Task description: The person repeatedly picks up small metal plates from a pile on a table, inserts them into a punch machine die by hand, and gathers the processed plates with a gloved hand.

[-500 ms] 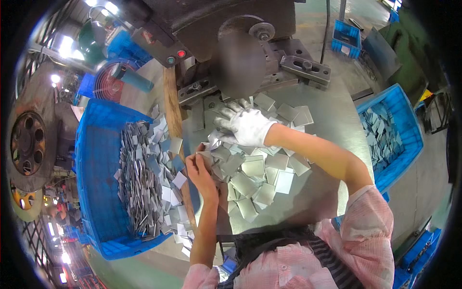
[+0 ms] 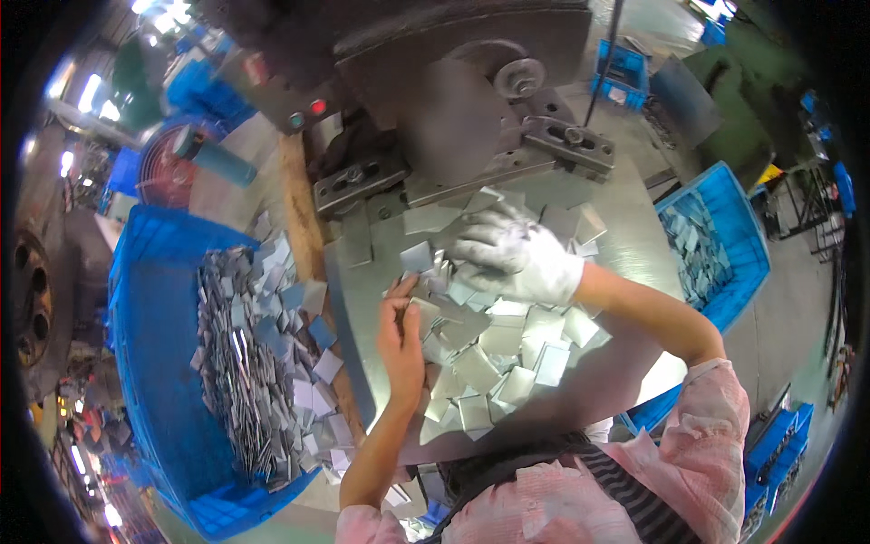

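Small, flat, square metal plates (image 2: 478,367) lie in a loose pile on the steel worktable (image 2: 616,218). My bare left hand (image 2: 401,340) is at the pile's left edge, its fingers curled and thumb against a plate; its grip is partly hidden. My right hand (image 2: 526,261), in a white glove with greyed fingers, lies palm down over the far part of the pile. Its fingers are spread and bent onto the plates, and what is under the palm is hidden. A single plate (image 2: 417,257) stands out between the two hands.
A heavy machine (image 2: 453,118) with bolted clamps (image 2: 361,181) rises behind the pile, partly blurred. On the left, a blue crate (image 2: 149,363) holds many plates, some spilling beside a wooden strip (image 2: 304,208). Another blue crate (image 2: 745,245) with plates stands right. A bottle (image 2: 217,161) lies near a fan.
The view has shifted slightly. My right hand has moved right and a little nearer over the pile, my left hand rightward along its edge. Some plates between them have shifted.
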A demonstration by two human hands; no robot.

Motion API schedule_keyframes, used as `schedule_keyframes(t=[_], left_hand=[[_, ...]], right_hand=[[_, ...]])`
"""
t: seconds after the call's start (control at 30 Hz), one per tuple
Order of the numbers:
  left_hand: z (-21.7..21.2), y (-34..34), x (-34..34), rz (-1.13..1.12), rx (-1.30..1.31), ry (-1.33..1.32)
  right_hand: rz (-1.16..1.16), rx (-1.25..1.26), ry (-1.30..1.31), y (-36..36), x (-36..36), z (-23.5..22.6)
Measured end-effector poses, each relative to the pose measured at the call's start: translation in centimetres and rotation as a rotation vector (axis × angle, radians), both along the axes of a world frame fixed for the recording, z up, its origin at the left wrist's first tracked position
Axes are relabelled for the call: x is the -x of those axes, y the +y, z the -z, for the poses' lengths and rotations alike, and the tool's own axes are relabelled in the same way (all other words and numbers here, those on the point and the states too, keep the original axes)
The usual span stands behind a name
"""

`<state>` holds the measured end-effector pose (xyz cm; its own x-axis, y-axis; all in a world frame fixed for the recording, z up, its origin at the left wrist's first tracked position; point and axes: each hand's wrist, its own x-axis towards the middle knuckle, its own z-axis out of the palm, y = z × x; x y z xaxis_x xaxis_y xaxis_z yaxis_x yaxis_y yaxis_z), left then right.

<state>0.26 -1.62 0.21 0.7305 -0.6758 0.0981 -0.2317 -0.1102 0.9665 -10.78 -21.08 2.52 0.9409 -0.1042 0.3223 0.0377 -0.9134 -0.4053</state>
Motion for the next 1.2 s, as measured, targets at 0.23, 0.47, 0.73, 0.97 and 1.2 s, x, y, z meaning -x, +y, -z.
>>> schedule_keyframes(t=[0.23, 0.47, 0.73, 0.97, 1.2], left_hand=[[-2.0, 0.3, -2.2, 0.054, -0.119, -0.483], [-3.7, 1.3, -3.2, 0.043, -0.277, -0.566], [-6.4, -7.6, -1.9, 0.012, -0.023, 0.468], [-4.2, -14.0, -3.1, 0.116, 0.05, 0.692], [-3.8, -18.0, -3.4, -0.003, 0.059, 0.755]], right_hand=[[-0.04, 0.108, -0.12, 2.0, -5.9, -0.1], [-0.109, -0.044, 0.222, 0.7, -4.4, -0.2], [0.125, -0.098, -0.164, -0.3, 4.9, -3.3], [0.307, -0.962, -0.064, 2.9, 12.5, -3.3], [0.177, -1.511, 0.001, 5.0, 12.8, -2.7]])
